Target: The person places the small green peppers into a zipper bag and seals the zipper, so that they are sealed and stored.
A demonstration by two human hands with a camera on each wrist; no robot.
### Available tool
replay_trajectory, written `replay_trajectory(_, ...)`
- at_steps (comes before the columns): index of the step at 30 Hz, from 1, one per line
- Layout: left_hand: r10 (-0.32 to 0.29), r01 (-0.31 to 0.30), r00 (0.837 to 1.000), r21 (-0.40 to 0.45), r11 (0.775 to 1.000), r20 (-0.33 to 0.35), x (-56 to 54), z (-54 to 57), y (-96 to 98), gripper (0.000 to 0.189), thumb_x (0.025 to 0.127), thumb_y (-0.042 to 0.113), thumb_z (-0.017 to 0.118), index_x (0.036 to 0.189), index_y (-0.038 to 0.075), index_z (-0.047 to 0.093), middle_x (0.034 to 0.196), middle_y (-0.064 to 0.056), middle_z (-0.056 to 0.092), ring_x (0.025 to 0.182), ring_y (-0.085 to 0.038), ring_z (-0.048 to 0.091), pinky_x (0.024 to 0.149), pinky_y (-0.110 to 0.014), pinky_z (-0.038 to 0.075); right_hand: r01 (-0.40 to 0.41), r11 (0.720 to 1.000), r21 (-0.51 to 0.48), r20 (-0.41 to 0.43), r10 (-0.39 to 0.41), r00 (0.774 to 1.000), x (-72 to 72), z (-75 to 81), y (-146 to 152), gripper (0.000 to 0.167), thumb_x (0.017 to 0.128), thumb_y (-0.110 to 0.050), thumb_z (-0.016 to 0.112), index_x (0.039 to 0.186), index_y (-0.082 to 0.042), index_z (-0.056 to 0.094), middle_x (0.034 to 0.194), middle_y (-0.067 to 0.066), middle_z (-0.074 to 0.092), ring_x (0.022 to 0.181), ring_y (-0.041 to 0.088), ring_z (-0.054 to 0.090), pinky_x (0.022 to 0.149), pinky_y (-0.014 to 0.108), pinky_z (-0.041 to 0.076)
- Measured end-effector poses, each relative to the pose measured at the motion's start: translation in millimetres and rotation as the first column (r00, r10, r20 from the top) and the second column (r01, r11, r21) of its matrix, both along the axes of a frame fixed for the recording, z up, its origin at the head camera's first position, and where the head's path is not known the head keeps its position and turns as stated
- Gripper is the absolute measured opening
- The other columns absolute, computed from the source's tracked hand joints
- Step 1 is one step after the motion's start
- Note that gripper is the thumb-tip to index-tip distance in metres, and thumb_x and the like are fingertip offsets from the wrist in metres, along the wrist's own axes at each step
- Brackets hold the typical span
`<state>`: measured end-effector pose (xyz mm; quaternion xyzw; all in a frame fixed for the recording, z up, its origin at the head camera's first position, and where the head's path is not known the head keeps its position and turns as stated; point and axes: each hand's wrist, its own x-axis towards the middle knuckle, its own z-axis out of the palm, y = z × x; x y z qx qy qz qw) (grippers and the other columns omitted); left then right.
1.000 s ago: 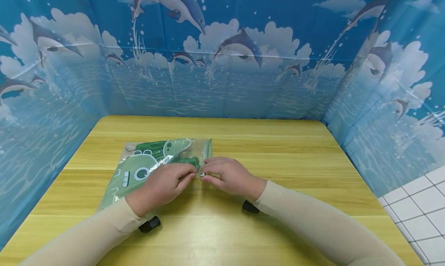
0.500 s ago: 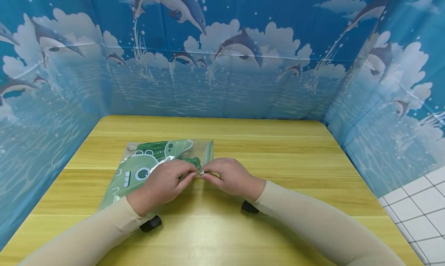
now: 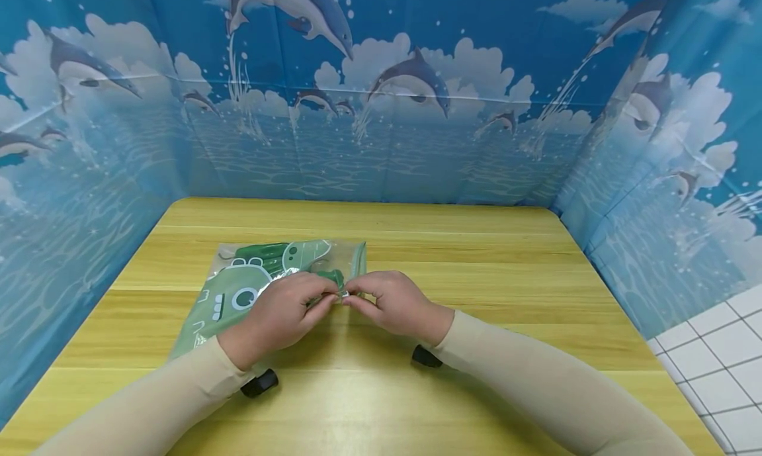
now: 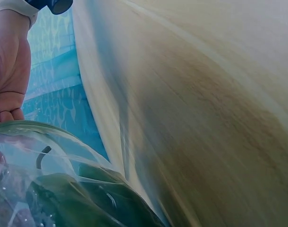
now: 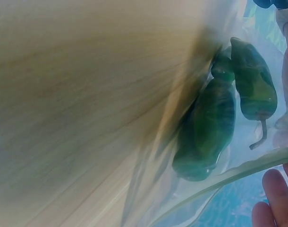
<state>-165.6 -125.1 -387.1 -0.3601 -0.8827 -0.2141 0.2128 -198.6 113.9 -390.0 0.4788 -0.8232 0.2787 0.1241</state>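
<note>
A clear zip bag [image 3: 202, 310] with a green cartoon print lies on the table's left half. Green peppers [image 5: 255, 85] show through its plastic, one with a curved stem. My left hand [image 3: 280, 314] pinches the bag's near corner by the closure. Opposite it, my right hand [image 3: 395, 304] pinches a small white slider [image 3: 344, 296] at the same corner, fingertips almost meeting the left ones. The pale green zip strip [image 3: 359, 257] runs away from the hands along the bag's right edge. In the left wrist view, the bag's rim curves before the right hand [image 4: 12, 66].
A yellow wood-grain table [image 3: 506, 257] extends around the bag. Blue dolphin-print curtains [image 3: 381, 145] stand along its back and sides. Black wrist-worn cameras [image 3: 260, 383] sit under both forearms. White tiles [image 3: 720, 357] show beyond the right edge.
The right fingertips have come slightly closer to the left ones, covering more of the white slider. The bag has shifted a little to the right; otherwise the hands keep their places.
</note>
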Motion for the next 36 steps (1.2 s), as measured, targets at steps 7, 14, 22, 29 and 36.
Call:
replay_trajectory(7, -0.017, 0.017, 1.000, 0.030, 0.999, -0.016, -0.4, -0.1, -0.3, 0.006, 0.099, 0.018, 0.073, 0.103, 0.018, 0.077, 0.098, 0.006, 0.077, 0.092, -0.011, 0.071, 0.082, -0.036, 0.060, -0.003, 1.000, -0.018, -0.045, 0.002, 0.999, 0.7, 0.5, -0.7, 0.011, 0.100, -0.019, 0.074, 0.108, -0.014, 0.077, 0.095, -0.004, 0.079, 0.074, 0.003, 0.064, 0.070, 0.018, 0.053)
replay_trajectory(14, -0.040, 0.043, 0.998, 0.060, 0.997, -0.053, -2.0, -1.3, -0.4, 0.007, 0.097, 0.015, 0.075, 0.104, 0.018, 0.077, 0.096, 0.006, 0.076, 0.085, -0.008, 0.068, 0.078, -0.033, 0.059, -0.012, 0.999, -0.049, -0.073, 0.008, 0.997, 0.3, -0.5, -1.9, 0.011, 0.098, -0.018, 0.075, 0.108, -0.013, 0.077, 0.095, -0.003, 0.079, 0.077, 0.005, 0.069, 0.070, 0.022, 0.057)
replay_trajectory(22, -0.067, 0.078, 0.992, 0.094, 0.993, -0.108, -2.8, -2.1, -1.2, 0.010, 0.094, 0.011, 0.077, 0.103, 0.016, 0.078, 0.095, 0.004, 0.077, 0.085, -0.011, 0.069, 0.077, -0.034, 0.060, -0.019, 0.998, -0.065, -0.058, 0.015, 0.998, 1.1, -0.1, -2.8, 0.011, 0.098, -0.017, 0.075, 0.107, -0.012, 0.077, 0.095, -0.002, 0.079, 0.077, 0.007, 0.070, 0.070, 0.029, 0.060)
replay_trajectory(29, -0.080, 0.095, 0.988, 0.110, 0.989, -0.132, -3.4, -2.2, -1.7, 0.011, 0.094, 0.010, 0.077, 0.103, 0.015, 0.078, 0.094, 0.002, 0.078, 0.083, -0.011, 0.069, 0.076, -0.034, 0.059, -0.013, 0.998, -0.062, -0.086, 0.007, 0.996, 1.1, -0.4, -3.0, 0.011, 0.099, -0.016, 0.075, 0.108, -0.011, 0.077, 0.095, -0.002, 0.079, 0.077, 0.005, 0.069, 0.072, 0.020, 0.056)
replay_trajectory(36, -0.085, 0.101, 0.987, 0.116, 0.988, -0.140, -3.1, -3.1, -2.1, 0.007, 0.097, 0.013, 0.075, 0.103, 0.015, 0.077, 0.093, 0.000, 0.077, 0.082, -0.011, 0.067, 0.075, -0.035, 0.058, -0.003, 0.998, -0.056, -0.095, -0.002, 0.995, 1.1, 0.1, -3.9, 0.010, 0.097, -0.016, 0.076, 0.107, -0.012, 0.077, 0.095, -0.003, 0.079, 0.076, 0.005, 0.068, 0.071, 0.020, 0.056)
